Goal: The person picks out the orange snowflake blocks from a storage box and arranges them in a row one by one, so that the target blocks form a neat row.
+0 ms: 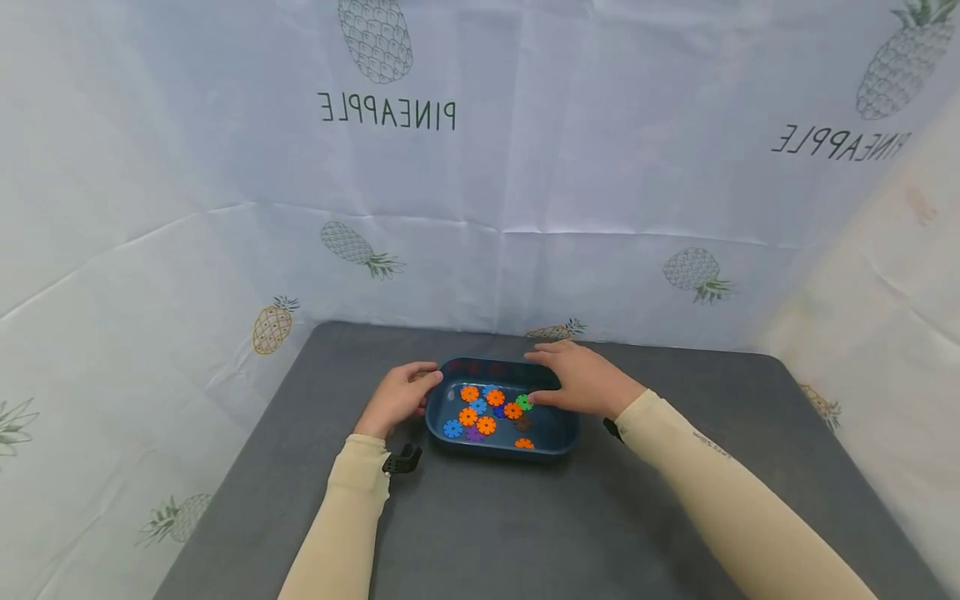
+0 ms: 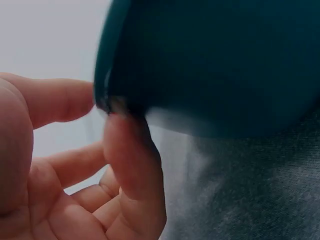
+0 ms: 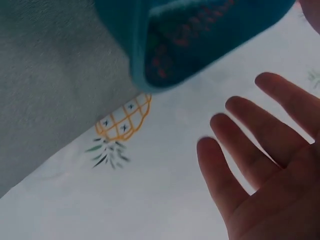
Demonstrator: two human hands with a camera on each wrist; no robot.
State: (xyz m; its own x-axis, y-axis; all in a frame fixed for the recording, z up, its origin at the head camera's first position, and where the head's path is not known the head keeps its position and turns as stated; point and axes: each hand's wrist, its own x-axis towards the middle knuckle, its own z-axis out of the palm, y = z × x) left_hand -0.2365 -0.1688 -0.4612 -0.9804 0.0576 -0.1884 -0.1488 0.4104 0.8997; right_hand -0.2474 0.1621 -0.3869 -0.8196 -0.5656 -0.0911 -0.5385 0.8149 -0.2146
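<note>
Dark blue tray (image 1: 502, 453) sits between the two hands, on the grey table (image 1: 480, 525). Left hand (image 1: 393, 402) has its end: in the left wrist view thumb and finger close on the wall near a corner, remaining fingers loosely bent below and clear of it. Right hand (image 1: 581, 380) is spread over the opposite end, fingers extended and apart, with no grip visible; in the right wrist view the four fingers stand clear of the tray. Thumb tip lies just beside a green piece (image 1: 522, 403); contact cannot be told.

Inside, mostly nearer the left hand than the right: small flower-shaped discs, among them an orange disc (image 1: 486, 426), a blue disc (image 1: 452, 429) and a purple disc (image 1: 474, 434). A brown disc (image 1: 522, 424) lies below the right thumb, toward the wearer.

Risks, as judged. The left hold is a pinch at one end only; a push on the far end could swing the tray about that pinch. Lifting from the left alone would likely tip it and slide the discs under the right hand. Discs look thin and crowded, so a fingertip grasp might miss, or drag a neighbour along. The right palm may also hide the pieces beneath it.
</note>
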